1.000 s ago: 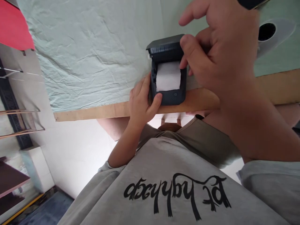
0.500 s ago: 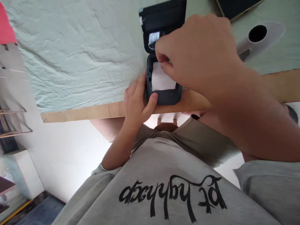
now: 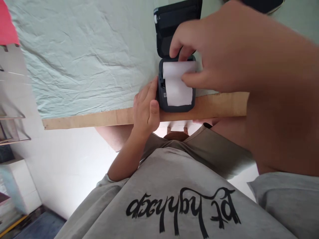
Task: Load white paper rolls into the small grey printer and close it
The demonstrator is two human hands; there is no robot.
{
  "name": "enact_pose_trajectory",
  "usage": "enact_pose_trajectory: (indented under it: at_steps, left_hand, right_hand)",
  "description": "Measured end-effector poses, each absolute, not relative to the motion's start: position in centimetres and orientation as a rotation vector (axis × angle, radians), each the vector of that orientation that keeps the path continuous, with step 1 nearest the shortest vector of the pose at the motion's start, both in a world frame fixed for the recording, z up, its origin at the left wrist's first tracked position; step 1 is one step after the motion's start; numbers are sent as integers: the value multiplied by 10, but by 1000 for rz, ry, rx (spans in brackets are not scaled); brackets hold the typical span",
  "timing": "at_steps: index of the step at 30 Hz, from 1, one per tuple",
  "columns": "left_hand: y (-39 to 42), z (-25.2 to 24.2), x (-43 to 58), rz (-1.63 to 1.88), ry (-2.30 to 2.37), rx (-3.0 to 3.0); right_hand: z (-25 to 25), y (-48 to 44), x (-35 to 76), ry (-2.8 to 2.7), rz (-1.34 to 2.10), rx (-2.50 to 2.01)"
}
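A small dark printer (image 3: pixel 174 107) sits at the near edge of the table, its lid (image 3: pixel 174 23) swung open and standing up at the back. A white paper roll (image 3: pixel 175 83) lies in its bay, with a strip pulled forward over the front. My left hand (image 3: pixel 146 111) clasps the printer's left side, thumb against the front corner. My right hand (image 3: pixel 219 49) reaches over from the right, its fingers pinching the top and right end of the paper roll.
A wrinkled pale green cloth (image 3: pixel 82 56) covers the table, whose wooden edge (image 3: pixel 99 118) runs along the front. A dark flat object (image 3: pixel 264 4) lies at the far right. Shelving (image 3: pixel 12 109) stands at the left.
My right hand has shifted up and right, and more white paper now lies drawn out over the printer's front. My left thumb moved off the front face to the corner.
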State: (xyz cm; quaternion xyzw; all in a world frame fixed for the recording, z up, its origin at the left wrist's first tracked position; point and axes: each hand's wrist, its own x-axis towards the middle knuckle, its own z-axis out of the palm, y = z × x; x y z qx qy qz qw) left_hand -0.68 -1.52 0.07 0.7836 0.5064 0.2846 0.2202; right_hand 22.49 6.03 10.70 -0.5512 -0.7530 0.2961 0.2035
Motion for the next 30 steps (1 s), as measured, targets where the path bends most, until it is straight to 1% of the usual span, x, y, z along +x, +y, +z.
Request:
enact_pose_trajectory:
  at_steps: [1, 2, 3, 5, 6, 8, 9, 11, 14, 17, 22, 26, 30]
  left_hand:
    - [-15, 1, -6, 781, 1418, 2154]
    - [-16, 1, -6, 775, 1435, 2140]
    - [-16, 1, -5, 767, 1443, 2128]
    - [-16, 0, -6, 757, 1439, 2120]
    - [-16, 0, -6, 754, 1436, 2123]
    - [-16, 0, -6, 752, 1446, 2132]
    - [-16, 0, -6, 755, 1452, 2136]
    - [-17, 1, -5, 762, 1450, 2142]
    - [-16, 2, -5, 769, 1433, 2147]
    - [-16, 3, -5, 754, 1459, 2145]
    - [-16, 3, -4, 732, 1475, 2142]
    - [-15, 2, -5, 742, 1466, 2153]
    - [-16, 0, -6, 747, 1457, 2194]
  right_hand:
    - [107, 55, 233, -2210, 849, -1501]
    - [105, 50, 240, -2180, 889, -1456]
    - [101, 46, 247, -2012, 1006, -1359]
    - [87, 40, 256, -1469, 1208, -1146]
    - [78, 39, 258, -1242, 1278, -1127]
    - [58, 39, 261, -1039, 1278, -1151]
    - [48, 40, 262, -1023, 1194, -1195]
    - [32, 40, 263, -1115, 973, -1346]
    - [19, 36, 264, -1525, 612, -1553]
    - [16, 28, 260, -1854, 396, -1581]
    - [18, 24, 251, -1879, 293, -1656]
    - [20, 23, 247, -1863, 368, -1740]
    - [33, 8, 258, -1888, 316, -1560]
